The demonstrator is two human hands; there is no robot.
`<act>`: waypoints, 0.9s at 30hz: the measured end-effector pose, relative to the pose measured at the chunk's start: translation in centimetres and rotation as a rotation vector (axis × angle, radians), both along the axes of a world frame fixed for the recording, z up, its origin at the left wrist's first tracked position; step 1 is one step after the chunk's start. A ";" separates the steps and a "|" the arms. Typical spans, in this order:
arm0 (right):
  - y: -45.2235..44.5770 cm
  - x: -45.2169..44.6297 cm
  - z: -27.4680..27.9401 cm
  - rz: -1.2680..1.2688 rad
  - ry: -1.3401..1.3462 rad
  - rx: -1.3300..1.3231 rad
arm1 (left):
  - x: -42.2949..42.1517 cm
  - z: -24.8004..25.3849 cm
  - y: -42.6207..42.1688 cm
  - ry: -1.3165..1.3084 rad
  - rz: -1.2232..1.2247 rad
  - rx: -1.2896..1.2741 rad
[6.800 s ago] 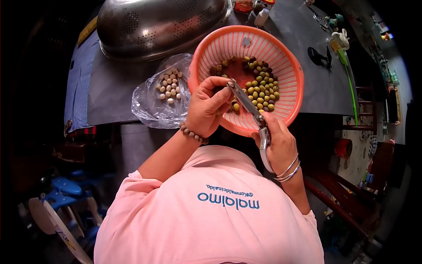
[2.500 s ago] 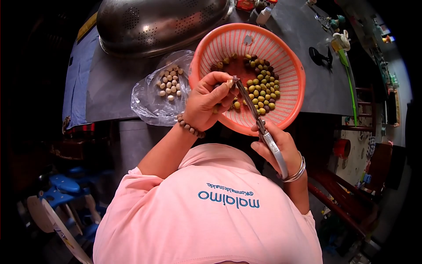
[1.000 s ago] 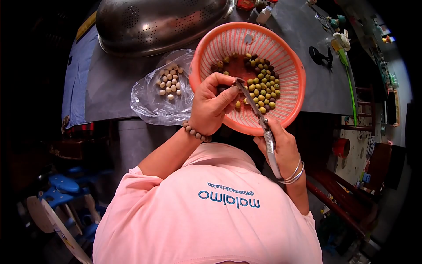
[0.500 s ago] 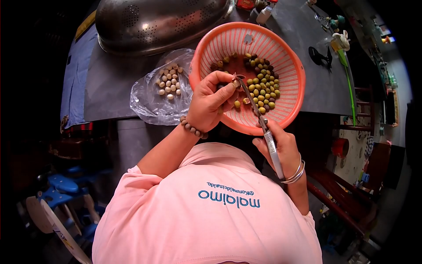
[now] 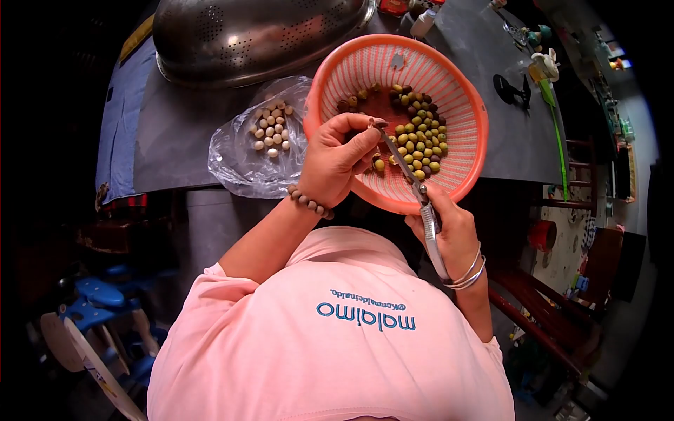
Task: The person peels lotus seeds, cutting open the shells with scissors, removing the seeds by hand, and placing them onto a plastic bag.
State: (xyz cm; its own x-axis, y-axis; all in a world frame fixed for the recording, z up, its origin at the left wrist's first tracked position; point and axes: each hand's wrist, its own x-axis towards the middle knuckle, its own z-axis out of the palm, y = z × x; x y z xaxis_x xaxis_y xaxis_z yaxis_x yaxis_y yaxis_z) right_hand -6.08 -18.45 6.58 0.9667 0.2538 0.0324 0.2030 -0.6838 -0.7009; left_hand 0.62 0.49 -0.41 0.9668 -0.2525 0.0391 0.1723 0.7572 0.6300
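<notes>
My left hand (image 5: 335,158) pinches a small nut, partly hidden by the fingertips, over the near left side of a pink basket (image 5: 477,133). Wrapped round the handles of metal shears (image 5: 430,228) is my right hand (image 5: 453,235); the blades reach up and left to the nut. Several green and brown nuts (image 5: 420,137) lie inside the basket. Left of it, a clear plastic bag (image 5: 235,165) holds several pale peeled kernels (image 5: 272,133).
A large perforated metal colander (image 5: 253,38) lies upside down at the back left of the grey table (image 5: 172,140). Small jars and a white bottle (image 5: 423,24) stand behind the basket. A black stand (image 5: 511,90) and a green stick (image 5: 558,140) are at the right.
The shears have been shifting and turning at the nut between my left fingertips, and their handles look spread apart more now than half a second ago. Both hands stay over the basket's near side.
</notes>
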 end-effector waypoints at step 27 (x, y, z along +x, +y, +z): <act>-0.1 -0.2 -0.3 -0.057 -0.130 -0.203 | -0.1 0.9 0.4 0.140 0.063 0.006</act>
